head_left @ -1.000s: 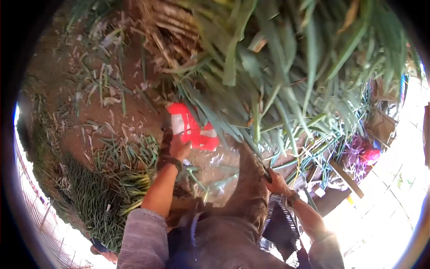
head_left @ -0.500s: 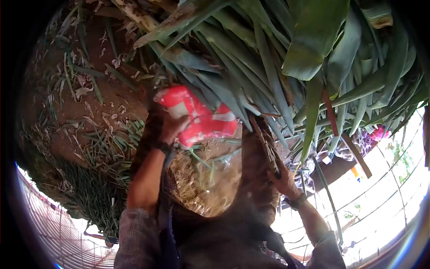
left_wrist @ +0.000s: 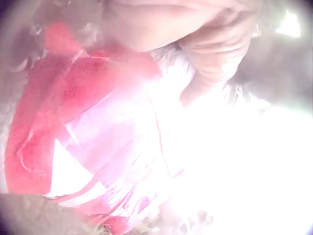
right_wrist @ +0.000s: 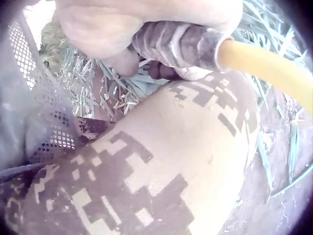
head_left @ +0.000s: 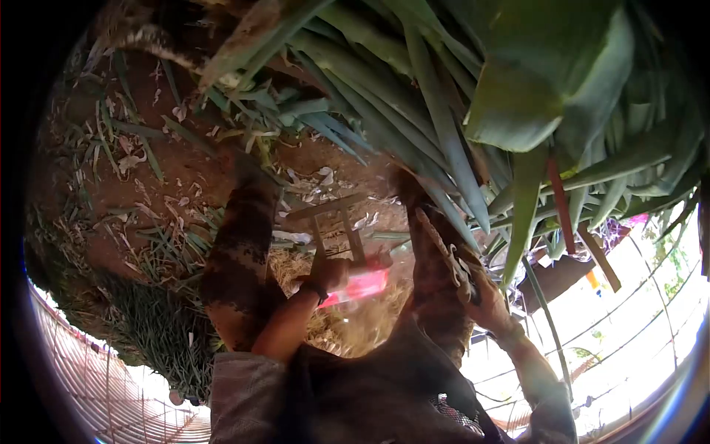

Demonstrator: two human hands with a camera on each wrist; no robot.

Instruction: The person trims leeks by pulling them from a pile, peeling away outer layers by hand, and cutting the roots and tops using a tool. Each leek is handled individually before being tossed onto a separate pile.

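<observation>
My left hand (head_left: 333, 274) grips a small wooden stool (head_left: 351, 233) with a padded seat (head_left: 360, 284) wrapped in red and white tape. The stool is tilted between the legs, its wooden legs pointing away from the body. In the left wrist view the fingers curl over the taped seat (left_wrist: 73, 93), partly washed out by glare. My right hand (head_left: 484, 296) rests by the right thigh and holds a long tool (head_left: 441, 248). Its dark ribbed grip (right_wrist: 181, 46) lies in the curled fingers, and a yellow hose-like piece (right_wrist: 264, 63) comes out of one end.
A big heap of long green onion-like leaves (head_left: 436, 126) overhangs from the upper right. Leaf scraps (head_left: 133, 155) litter the dirt floor at left, near a dark green pile (head_left: 159, 340). Straw (head_left: 362, 325) lies between the legs. A wire fence (head_left: 651, 296) stands at right.
My left hand has drawn the stool toward the body and turned it, so its wooden legs now show. The right hand keeps its tool beside the right leg. The leaf heap appears closer.
</observation>
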